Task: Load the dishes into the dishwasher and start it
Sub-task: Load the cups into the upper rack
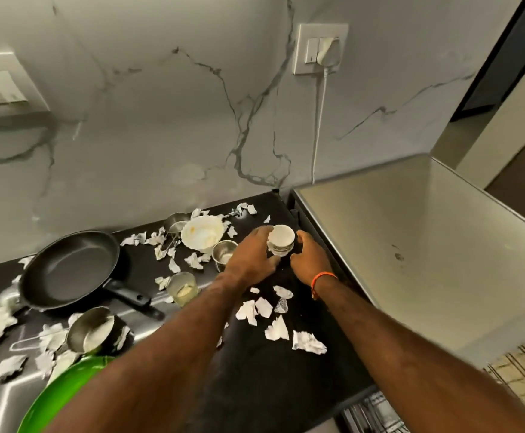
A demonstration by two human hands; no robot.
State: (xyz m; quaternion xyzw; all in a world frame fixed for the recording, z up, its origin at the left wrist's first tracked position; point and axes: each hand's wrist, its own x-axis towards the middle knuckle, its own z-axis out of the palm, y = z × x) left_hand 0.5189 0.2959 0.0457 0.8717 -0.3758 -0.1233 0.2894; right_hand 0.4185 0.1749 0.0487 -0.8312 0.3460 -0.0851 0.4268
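You've got both hands on the small white ceramic bowl, which looks like the top of a short stack with patterned sides, sitting on the black worktop right beside the edge of the steel-grey dishwasher top. Your left hand wraps its fingers round the left side and your right hand cups the right side, so the grip is closed on the bowl from both sides.

My take on doing this bit well: lift the stack straight up and keep it level, since stacked bowls like to slide apart if you tilt them. Get your thumbs low enough to catch the bottom one, not just the top. Mind the torn white paper scraps all over the worktop; one could stick to a wet base and ride into the machine.

Plenty is left to load: the shiny steel cup, the dirty white scalloped plate, the cloudy glass tumbler, the black non-stick frying pan, the steel saucepan and the bright green plate.

As for brands or writing, I can't read any. One scrap seems printed, but it's too small to make out.
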